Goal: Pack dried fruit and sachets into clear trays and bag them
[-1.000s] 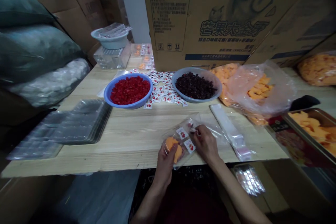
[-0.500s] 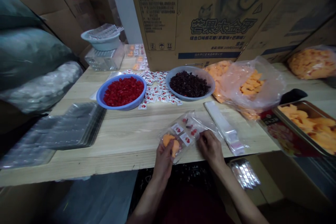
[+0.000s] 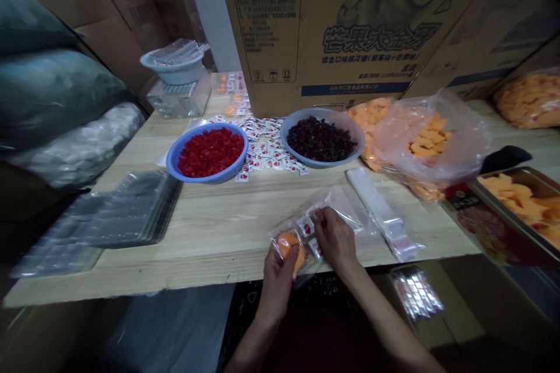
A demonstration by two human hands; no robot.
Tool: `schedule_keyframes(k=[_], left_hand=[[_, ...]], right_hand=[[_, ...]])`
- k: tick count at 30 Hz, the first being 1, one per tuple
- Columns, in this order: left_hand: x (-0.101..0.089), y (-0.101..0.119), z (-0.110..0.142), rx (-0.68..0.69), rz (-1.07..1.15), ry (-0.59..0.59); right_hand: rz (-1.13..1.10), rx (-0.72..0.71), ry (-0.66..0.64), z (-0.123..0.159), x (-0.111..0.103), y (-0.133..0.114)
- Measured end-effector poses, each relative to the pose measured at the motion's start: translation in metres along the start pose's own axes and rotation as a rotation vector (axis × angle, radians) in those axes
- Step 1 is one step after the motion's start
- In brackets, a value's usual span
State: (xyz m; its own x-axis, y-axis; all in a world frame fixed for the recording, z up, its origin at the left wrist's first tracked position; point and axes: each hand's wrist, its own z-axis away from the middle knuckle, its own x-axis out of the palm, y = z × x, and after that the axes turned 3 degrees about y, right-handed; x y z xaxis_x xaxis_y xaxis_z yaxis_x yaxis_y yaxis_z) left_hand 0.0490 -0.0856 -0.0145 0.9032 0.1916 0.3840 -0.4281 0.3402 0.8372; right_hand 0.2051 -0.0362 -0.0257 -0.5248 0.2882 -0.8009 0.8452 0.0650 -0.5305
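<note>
Left hand (image 3: 277,280) pinches the clear pack (image 3: 303,240), slanting away rightward; right hand (image 3: 336,240), fingers curled, covers its far end, hold unclear tbh.

A clear plastic tray (image 3: 301,237), shiny and see-through, sits at a slant near the front edge of the worktop (image 3: 219,227), its near end toward the left and its far end angled away to the right. At the near end lies a rounded orange piece (image 3: 286,239), matt and solid in colour, seen through the clear plastic, with the thumb of the left hand (image 3: 276,280) across its lower part. Beside it are two small white sachets with red print: the farther sachet (image 3: 305,225) shows most of its face, while the nearer sachet (image 3: 315,247) is partly covered by the right hand (image 3: 336,239), which also hides the tray's far right portion.
</note>
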Motion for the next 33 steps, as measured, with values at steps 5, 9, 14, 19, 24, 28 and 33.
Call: schedule_keyframes(k=[5, 9, 14, 19, 24, 28, 33], left_hand=[[-0.002, -0.002, -0.003, -0.035, -0.015, -0.009], [-0.002, -0.001, -0.005, 0.012, -0.005, 0.005], [-0.011, 0.001, 0.003, -0.026, -0.027, -0.023], [-0.041, 0.013, 0.013, -0.218, -0.103, -0.24], [-0.051, 0.009, 0.011, -0.211, -0.166, -0.212], [-0.045, 0.003, 0.006, -0.112, -0.129, -0.088], [-0.05, 0.007, 0.0, -0.132, -0.261, -0.043]], right_hand=[[-0.072, -0.089, -0.075, -0.019, 0.008, -0.008], [-0.206, -0.181, -0.122, -0.007, 0.015, -0.029], [-0.227, -0.176, -0.127, 0.005, 0.018, -0.035], [-0.209, -0.121, -0.115, 0.001, 0.013, -0.028], [-0.284, -0.242, -0.231, 0.016, 0.024, -0.05], [-0.293, -0.333, -0.263, 0.032, 0.029, -0.07], [-0.414, -0.229, -0.316, 0.033, 0.024, -0.068]])
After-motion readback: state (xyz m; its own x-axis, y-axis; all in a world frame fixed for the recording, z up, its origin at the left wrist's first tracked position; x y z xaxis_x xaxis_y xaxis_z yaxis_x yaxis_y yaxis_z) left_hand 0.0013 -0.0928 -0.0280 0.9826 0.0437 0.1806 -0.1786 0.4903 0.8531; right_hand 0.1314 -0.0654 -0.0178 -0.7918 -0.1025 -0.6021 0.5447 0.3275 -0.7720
